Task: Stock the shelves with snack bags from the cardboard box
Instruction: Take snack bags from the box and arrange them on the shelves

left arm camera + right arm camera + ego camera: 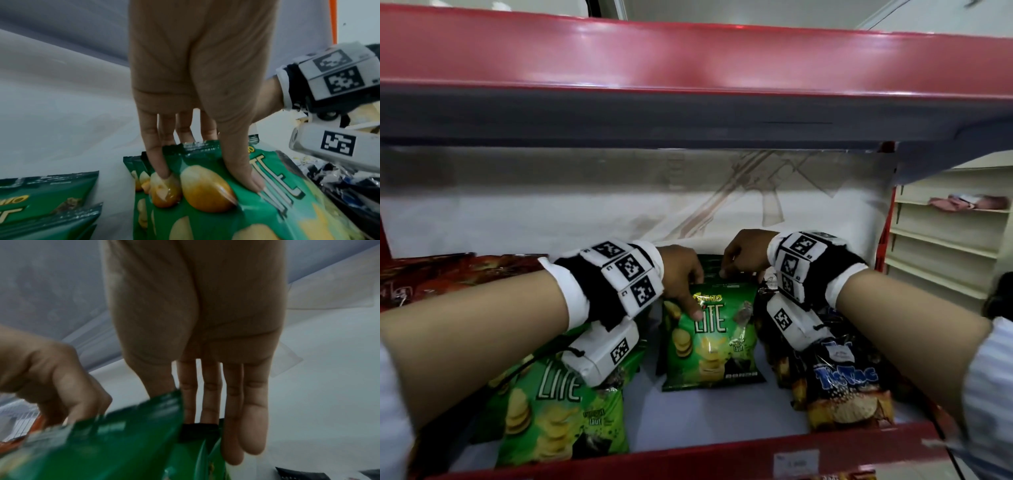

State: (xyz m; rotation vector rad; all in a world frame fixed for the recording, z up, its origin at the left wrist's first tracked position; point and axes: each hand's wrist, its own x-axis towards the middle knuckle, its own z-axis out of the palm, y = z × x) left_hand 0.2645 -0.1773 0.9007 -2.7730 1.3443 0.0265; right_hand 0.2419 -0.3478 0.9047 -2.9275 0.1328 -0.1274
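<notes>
Hands deep in the red shelf [688, 455]: our left hand [681, 274] pinches the middle green bag [710, 342], thumb on its front, while our right hand [743, 255] pinches that bag's top edge.

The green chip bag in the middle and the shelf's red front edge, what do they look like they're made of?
Green chip bag: apparently thin glossy plastic film; it reflects light and has a crimped top seal. Red front edge: seemingly painted metal, smooth with a dull sheen, though plastic can't be ruled out.
</notes>
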